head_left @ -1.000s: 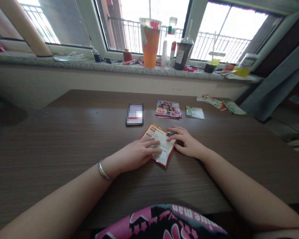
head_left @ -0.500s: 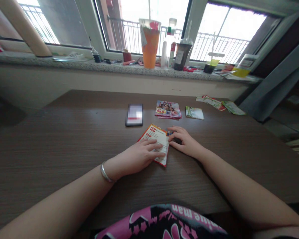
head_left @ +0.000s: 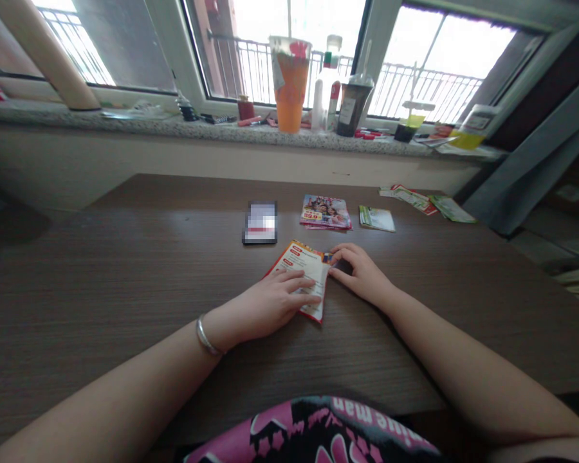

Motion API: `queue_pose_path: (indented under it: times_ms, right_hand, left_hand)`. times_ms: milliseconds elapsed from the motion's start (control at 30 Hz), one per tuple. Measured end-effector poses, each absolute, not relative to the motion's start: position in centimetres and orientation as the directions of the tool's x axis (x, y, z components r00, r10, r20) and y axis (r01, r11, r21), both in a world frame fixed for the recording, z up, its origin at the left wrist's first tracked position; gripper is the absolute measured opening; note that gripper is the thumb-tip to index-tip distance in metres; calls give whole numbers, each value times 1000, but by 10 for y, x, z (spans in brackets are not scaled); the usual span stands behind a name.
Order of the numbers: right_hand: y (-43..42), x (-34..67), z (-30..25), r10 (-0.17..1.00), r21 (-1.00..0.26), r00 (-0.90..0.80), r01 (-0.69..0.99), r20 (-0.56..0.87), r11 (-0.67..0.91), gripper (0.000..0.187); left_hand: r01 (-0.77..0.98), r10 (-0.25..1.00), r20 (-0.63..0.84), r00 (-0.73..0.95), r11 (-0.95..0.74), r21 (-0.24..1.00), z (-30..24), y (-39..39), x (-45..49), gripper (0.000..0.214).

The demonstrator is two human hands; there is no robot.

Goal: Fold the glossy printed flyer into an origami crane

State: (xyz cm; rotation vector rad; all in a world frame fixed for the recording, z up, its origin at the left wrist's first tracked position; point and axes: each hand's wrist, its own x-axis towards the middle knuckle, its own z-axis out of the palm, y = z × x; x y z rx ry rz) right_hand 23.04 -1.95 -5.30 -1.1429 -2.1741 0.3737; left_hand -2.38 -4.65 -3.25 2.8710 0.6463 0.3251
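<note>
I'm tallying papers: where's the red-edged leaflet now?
In the head view, the leaflet lies centrally on the table, partly under the left hand, the right hand at its right edge.

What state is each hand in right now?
Left hand: open, spread on the printed leaflet.
Right hand: curled at the leaflet's right edge; cannot tell whether it grips.

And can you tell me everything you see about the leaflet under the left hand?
The leaflet looks like thin paper: white face, red labels, print too small to read, red and orange edging. It lies slanted on the brown table, the left hand spread over its lower left, the right hand at its upper right edge.
</note>
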Motion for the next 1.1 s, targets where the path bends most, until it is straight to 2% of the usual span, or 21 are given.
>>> queue_pose_path:
  times_ms: [233, 467, 733, 1100]
  right_hand:
    - [-22, 229, -49, 830, -534, -374, 639, 414, 555, 8]
    - [-23, 227, -48, 797, -476, -341, 660, 499, 581, 5]
    - [-27, 226, -44, 752, -411, -341, 674, 564, 614, 6]
    - [-36, 223, -38, 707, -299, -410, 699, 575, 649, 9]
  left_hand:
    - [412, 442, 120, 889, -886, 215, -32, -49, -24, 44]
    - [428, 449, 11, 894, -859, 283, -29, -53, -23, 61]
    - [442, 460, 12, 888, -860, 255, -29, -54, -22, 57]
    - [529, 534, -19, 845, -831, 170, -33, -53, -21, 53]
